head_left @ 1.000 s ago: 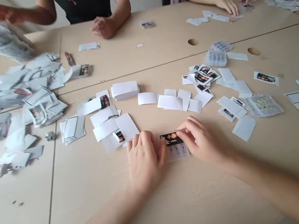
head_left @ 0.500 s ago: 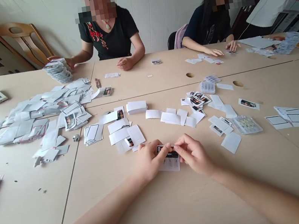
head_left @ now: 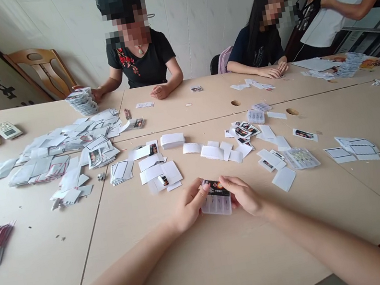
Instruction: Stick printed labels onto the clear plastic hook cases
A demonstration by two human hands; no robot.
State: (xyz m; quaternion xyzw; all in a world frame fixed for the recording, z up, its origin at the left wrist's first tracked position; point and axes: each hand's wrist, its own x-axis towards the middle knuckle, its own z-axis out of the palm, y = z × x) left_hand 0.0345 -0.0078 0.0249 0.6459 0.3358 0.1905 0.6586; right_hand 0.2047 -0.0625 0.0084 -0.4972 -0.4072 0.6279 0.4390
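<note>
Between my two hands is a small clear plastic compartment box [head_left: 216, 205] with a black printed label [head_left: 216, 188] along its upper part. Small dark items show through its lower compartments. My left hand [head_left: 190, 206] grips the box's left side, thumb on the label. On the other side my right hand [head_left: 245, 195] is closed on the right edge, its thumb at the label's upper right corner. Just beyond my hands lie white-backed labels [head_left: 212, 152] and a stack of white cards [head_left: 172, 140].
A wide heap of white packets [head_left: 49, 151] covers the left. Clear boxes [head_left: 302, 158] and loose labels [head_left: 284, 179] lie to the right. Across the table sit two people, one holding a stack of boxes [head_left: 82, 102]; another person stands at far right. Two calculators [head_left: 7, 129] are at far left.
My right fingers have moved from a pinch at the label's corner to a grip on the box's right side. More of the label shows. The view has tilted and shifted slightly.
</note>
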